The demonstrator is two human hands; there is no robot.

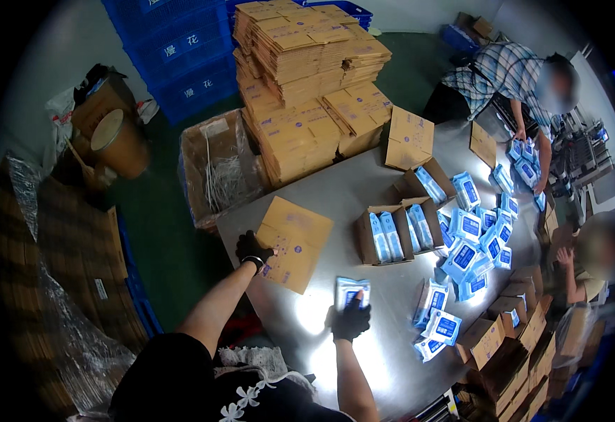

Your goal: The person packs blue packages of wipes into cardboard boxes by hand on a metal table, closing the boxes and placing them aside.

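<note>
My left hand (253, 249), in a black fingerless-tipped glove, grips the left edge of a flattened cardboard box (299, 243) lying over the near-left part of the metal table. Closed round a white-and-blue pack of wipes (347, 287), my right hand (350, 321) is above the table's near side, with its thumb on top. To the right of the flattened box stand open cartons (383, 258) with similar packs upright inside. Beyond them is a loose pile of wipes packs (464, 257), and several more packs (439, 326) lie nearer me.
Tall stacks of flattened cardboard (300, 133) rise past the far edge, beside a lined bin (209, 133) of white strips. Blue crates (188, 63) stand behind. Filled cartons (487, 341) line the right side. One co-worker (497, 77) handles packs; another (588, 260) stands at right.
</note>
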